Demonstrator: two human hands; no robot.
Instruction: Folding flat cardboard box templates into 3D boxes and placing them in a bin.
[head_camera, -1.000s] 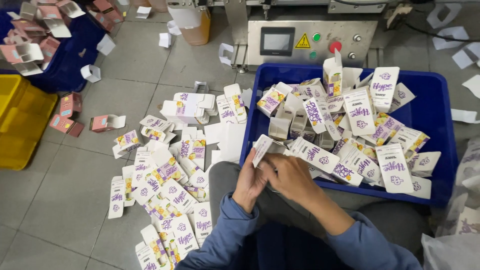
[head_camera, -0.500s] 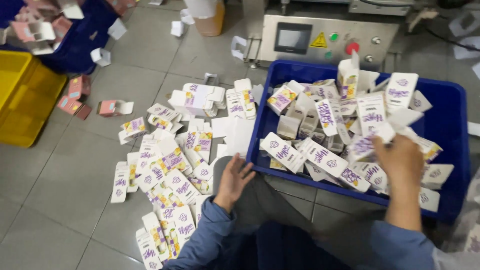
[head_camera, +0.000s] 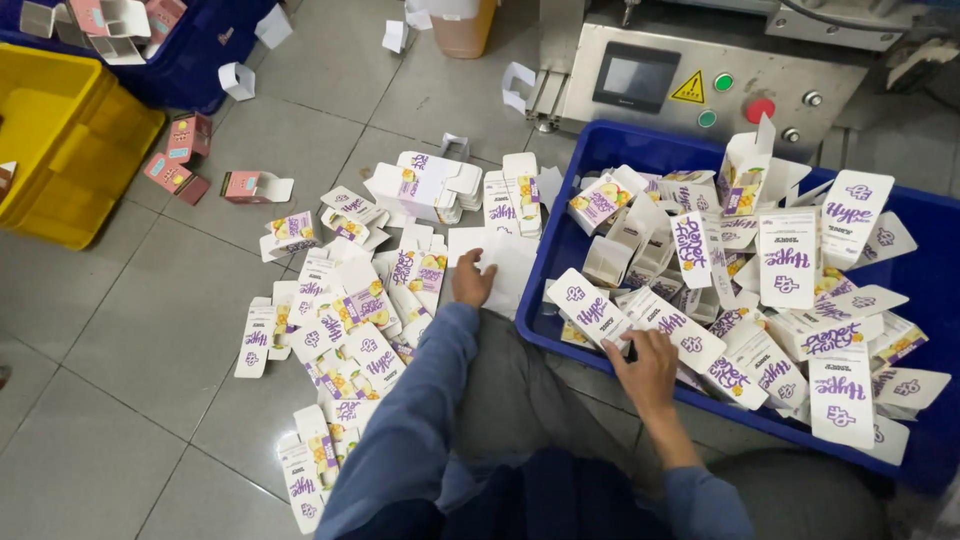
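While my right hand (head_camera: 648, 367) reaches over the near wall of the blue crate (head_camera: 575, 345), its fingers (head_camera: 625, 350) close on a flattened purple-and-white carton (head_camera: 590, 308) lying at the crate's near left corner. My left hand (head_camera: 470, 282) rests on the tiled floor (head_camera: 150, 330), fingers loosely curled against a blank white carton sheet (head_camera: 508, 268), grasping nothing, beside the scattered pile of flat cartons (head_camera: 345, 310).

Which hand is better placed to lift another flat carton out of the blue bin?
Right hand: it already rests on cartons at the blue bin near edge. Left hand lies outside, on the floor pile.
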